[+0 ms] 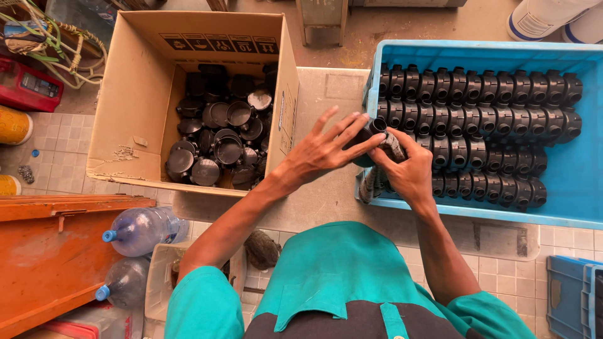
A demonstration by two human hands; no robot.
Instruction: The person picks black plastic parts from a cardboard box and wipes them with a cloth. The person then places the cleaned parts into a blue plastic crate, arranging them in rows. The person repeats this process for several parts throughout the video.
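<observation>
My left hand (326,147) and my right hand (411,172) meet over the left edge of a blue plastic crate (568,182). Together they hold one black plastic pipe fitting (375,129), the left hand's fingertips on it from the left. My right hand also grips a grey rag (388,154) that hangs down over the crate's rim. Inside the crate, neat rows of the same black fittings (483,119) lie side by side. A cardboard box (135,94) to the left holds a loose pile of black fittings (220,132).
Two clear plastic bottles (141,229) with blue caps lie at lower left beside an orange wooden board (50,251). A red device (28,85) and tangled cords sit at far left. Another blue crate (575,292) shows at lower right. White containers (546,16) stand at the top right.
</observation>
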